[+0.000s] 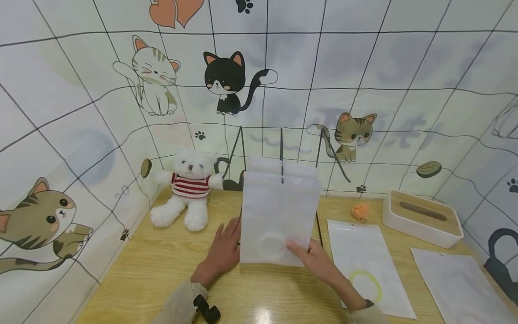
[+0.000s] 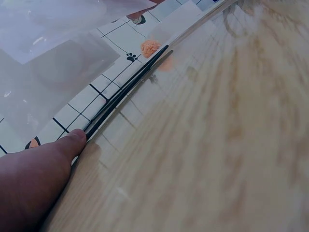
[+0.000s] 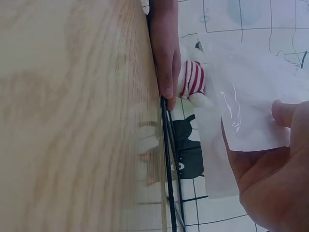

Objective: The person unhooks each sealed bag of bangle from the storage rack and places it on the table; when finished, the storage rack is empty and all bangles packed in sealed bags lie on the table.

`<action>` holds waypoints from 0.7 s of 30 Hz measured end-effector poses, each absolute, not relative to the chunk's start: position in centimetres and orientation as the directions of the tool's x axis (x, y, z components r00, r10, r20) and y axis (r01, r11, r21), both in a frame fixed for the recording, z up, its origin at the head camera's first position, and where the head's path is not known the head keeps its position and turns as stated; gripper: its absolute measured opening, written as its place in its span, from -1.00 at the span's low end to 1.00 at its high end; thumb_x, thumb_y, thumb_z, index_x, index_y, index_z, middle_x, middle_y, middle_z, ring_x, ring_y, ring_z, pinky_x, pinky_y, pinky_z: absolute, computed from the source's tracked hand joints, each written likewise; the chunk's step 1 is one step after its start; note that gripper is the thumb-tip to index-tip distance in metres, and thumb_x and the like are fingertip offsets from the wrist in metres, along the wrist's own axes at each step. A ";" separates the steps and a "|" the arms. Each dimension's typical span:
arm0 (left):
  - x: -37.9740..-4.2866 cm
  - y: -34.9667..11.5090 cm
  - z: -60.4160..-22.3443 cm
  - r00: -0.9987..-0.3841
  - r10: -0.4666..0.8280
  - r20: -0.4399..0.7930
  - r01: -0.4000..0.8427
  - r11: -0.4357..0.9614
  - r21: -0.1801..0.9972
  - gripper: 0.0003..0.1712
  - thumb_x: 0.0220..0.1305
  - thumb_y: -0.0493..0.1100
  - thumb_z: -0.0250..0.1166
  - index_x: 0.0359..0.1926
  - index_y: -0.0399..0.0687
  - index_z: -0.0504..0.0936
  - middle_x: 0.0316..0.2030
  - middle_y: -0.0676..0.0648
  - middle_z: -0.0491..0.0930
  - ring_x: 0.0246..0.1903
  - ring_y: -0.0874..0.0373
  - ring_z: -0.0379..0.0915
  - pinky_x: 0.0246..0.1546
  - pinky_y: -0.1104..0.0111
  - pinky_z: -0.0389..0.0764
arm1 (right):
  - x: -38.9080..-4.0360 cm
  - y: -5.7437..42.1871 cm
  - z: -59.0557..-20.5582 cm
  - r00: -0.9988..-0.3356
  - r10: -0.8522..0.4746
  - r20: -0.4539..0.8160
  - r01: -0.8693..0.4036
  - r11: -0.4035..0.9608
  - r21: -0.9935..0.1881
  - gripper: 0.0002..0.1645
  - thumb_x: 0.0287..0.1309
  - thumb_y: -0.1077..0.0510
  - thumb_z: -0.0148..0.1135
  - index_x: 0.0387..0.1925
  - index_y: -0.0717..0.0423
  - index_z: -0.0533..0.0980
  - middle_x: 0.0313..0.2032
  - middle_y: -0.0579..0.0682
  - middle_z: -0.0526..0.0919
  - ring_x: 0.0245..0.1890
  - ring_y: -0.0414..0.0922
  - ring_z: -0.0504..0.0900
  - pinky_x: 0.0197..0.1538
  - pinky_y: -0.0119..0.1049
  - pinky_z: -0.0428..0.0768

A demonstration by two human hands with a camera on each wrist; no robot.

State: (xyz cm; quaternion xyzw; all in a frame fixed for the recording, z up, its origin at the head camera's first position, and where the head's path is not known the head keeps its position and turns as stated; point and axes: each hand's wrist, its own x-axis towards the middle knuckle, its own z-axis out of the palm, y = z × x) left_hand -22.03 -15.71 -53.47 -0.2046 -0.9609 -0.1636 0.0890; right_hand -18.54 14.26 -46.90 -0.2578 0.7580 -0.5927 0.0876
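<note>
A black wire display stand (image 1: pixel 281 144) stands on the wooden table (image 1: pixel 162 283), with white, translucent plastic bags hanging from its middle prong. The front bag (image 1: pixel 279 207) shows a faint round shape near its bottom. My right hand (image 1: pixel 319 263) pinches that bag's lower right corner, thumb in front and fingers behind; the right wrist view shows the thumb on the plastic (image 3: pixel 256 116). To the left, my left hand (image 1: pixel 224 249) lies on the table with its fingers extended, touching the stand's base wire (image 2: pixel 116 99). The bags hide most of the stand's middle.
On the right lie a white bag with a yellow ring (image 1: pixel 352 252) and another white bag (image 1: pixel 457 279). Behind them are an orange yarn ball (image 1: pixel 360 211) and a white tissue box (image 1: pixel 421 227). A white teddy bear (image 1: pixel 190 184) sits back left against the cat-patterned wall.
</note>
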 end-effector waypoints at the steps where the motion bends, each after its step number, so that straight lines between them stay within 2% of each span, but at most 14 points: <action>1: -22.0 -15.7 -53.5 -0.900 0.366 0.237 0.424 0.861 0.280 -0.19 0.46 0.08 0.02 0.53 -0.30 0.09 0.54 -0.23 0.08 0.54 -0.10 -0.03 0.49 -0.14 -0.02 | -18.4 14.3 -46.9 -0.852 -0.493 0.177 -0.290 0.163 -0.943 -0.69 0.52 0.13 -0.02 0.07 0.15 0.58 -0.35 -0.03 0.64 -0.53 -0.43 0.45 -0.33 -0.42 0.55; 4: -21.9 -15.7 -53.4 -0.899 0.368 0.238 0.427 0.858 0.286 -0.18 0.45 0.08 0.04 0.52 -0.31 0.10 0.54 -0.24 0.07 0.54 -0.11 -0.03 0.49 -0.14 -0.03 | -17.9 14.4 -46.6 -0.848 -0.492 0.196 -0.313 0.168 -0.935 -0.70 0.52 0.16 -0.02 0.08 0.17 0.55 -0.26 -0.09 0.67 -0.40 -0.43 0.52 -0.27 -0.39 0.57; 6: -21.8 -15.7 -53.3 -0.898 0.366 0.243 0.428 0.856 0.291 -0.17 0.44 0.10 0.06 0.52 -0.32 0.11 0.53 -0.26 0.09 0.54 -0.13 -0.02 0.48 -0.15 -0.02 | -17.6 14.6 -46.4 -0.859 -0.482 0.175 -0.302 0.199 -0.932 -0.72 0.52 0.13 -0.01 0.04 0.14 0.56 -0.44 -0.13 0.55 -0.57 -0.42 0.35 -0.41 -0.40 0.48; 7: -21.8 -15.7 -53.3 -0.898 0.366 0.245 0.428 0.856 0.292 -0.15 0.44 0.12 0.06 0.52 -0.32 0.11 0.53 -0.26 0.09 0.54 -0.14 -0.02 0.48 -0.15 -0.02 | -17.4 14.7 -46.3 -0.863 -0.478 0.164 -0.294 0.211 -0.932 -0.72 0.52 0.11 0.00 0.06 0.12 0.55 -0.43 -0.14 0.55 -0.57 -0.41 0.36 -0.41 -0.39 0.48; 8: -21.7 -15.7 -53.3 -0.898 0.366 0.246 0.428 0.855 0.293 -0.15 0.43 0.12 0.06 0.51 -0.33 0.11 0.53 -0.27 0.09 0.53 -0.14 -0.01 0.48 -0.16 -0.01 | -17.2 14.8 -46.2 -0.864 -0.478 0.160 -0.295 0.222 -0.929 -0.71 0.52 0.11 -0.01 0.09 0.13 0.53 -0.34 -0.12 0.61 -0.48 -0.41 0.45 -0.35 -0.38 0.52; 9: -21.7 -15.7 -53.3 -0.897 0.366 0.246 0.429 0.855 0.292 -0.15 0.43 0.12 0.06 0.51 -0.33 0.11 0.52 -0.27 0.10 0.53 -0.15 -0.01 0.48 -0.16 -0.01 | -17.1 14.8 -46.1 -0.867 -0.477 0.145 -0.286 0.237 -0.929 -0.70 0.52 0.09 -0.01 0.10 0.12 0.51 -0.37 -0.10 0.57 -0.51 -0.40 0.40 -0.37 -0.37 0.50; 10: -21.7 -15.7 -53.3 -0.897 0.365 0.247 0.428 0.855 0.291 -0.15 0.43 0.12 0.06 0.51 -0.34 0.12 0.52 -0.28 0.11 0.53 -0.15 0.00 0.47 -0.16 -0.01 | -16.9 14.9 -46.1 -0.871 -0.473 0.133 -0.275 0.244 -0.930 -0.69 0.52 0.08 0.00 0.11 0.12 0.50 -0.29 -0.07 0.62 -0.43 -0.39 0.48 -0.31 -0.38 0.53; 13: -21.7 -15.8 -53.3 -0.902 0.363 0.234 0.421 0.857 0.296 -0.15 0.43 0.13 0.05 0.52 -0.32 0.10 0.53 -0.26 0.09 0.54 -0.14 -0.02 0.48 -0.15 -0.02 | -16.5 15.0 -45.8 -0.875 -0.472 0.105 -0.252 0.262 -0.931 -0.68 0.52 0.06 0.00 0.13 0.12 0.48 -0.30 -0.03 0.61 -0.42 -0.36 0.47 -0.26 -0.35 0.53; 15: -21.7 -15.8 -53.4 -0.906 0.359 0.223 0.414 0.858 0.302 -0.16 0.43 0.11 0.04 0.52 -0.32 0.09 0.53 -0.25 0.08 0.54 -0.13 -0.04 0.49 -0.14 -0.05 | -16.1 15.1 -45.7 -0.875 -0.478 0.077 -0.227 0.264 -0.937 -0.68 0.52 0.05 0.00 0.12 0.12 0.47 -0.44 -0.05 0.49 -0.57 -0.34 0.32 -0.35 -0.34 0.50; 16: -21.7 -15.8 -53.4 -0.908 0.357 0.217 0.411 0.859 0.305 -0.16 0.43 0.09 0.04 0.53 -0.31 0.07 0.54 -0.24 0.06 0.55 -0.12 -0.05 0.50 -0.14 -0.06 | -16.0 15.1 -45.6 -0.874 -0.481 0.068 -0.218 0.262 -0.940 -0.68 0.52 0.05 0.00 0.13 0.11 0.47 -0.42 -0.07 0.51 -0.57 -0.34 0.32 -0.35 -0.34 0.50; 18: -21.7 -15.7 -53.4 -0.911 0.356 0.208 0.406 0.859 0.311 -0.16 0.42 0.06 0.02 0.54 -0.31 0.04 0.55 -0.23 0.04 0.55 -0.11 -0.07 0.50 -0.14 -0.08 | -15.6 15.2 -45.5 -0.867 -0.495 0.055 -0.207 0.257 -0.944 -0.70 0.52 0.05 -0.01 0.11 0.10 0.48 -0.54 -0.13 0.35 -0.66 -0.35 0.13 -0.44 -0.33 0.46; 21: -21.8 -15.6 -53.4 -0.912 0.354 0.206 0.404 0.858 0.316 -0.15 0.43 0.07 0.01 0.55 -0.29 0.00 0.56 -0.21 0.00 0.56 -0.10 -0.09 0.50 -0.13 -0.09 | -15.1 15.3 -45.5 -0.846 -0.530 0.061 -0.209 0.223 -0.952 -0.66 0.53 0.09 -0.03 0.17 0.12 0.47 -0.29 -0.05 0.64 -0.47 -0.40 0.49 -0.31 -0.37 0.56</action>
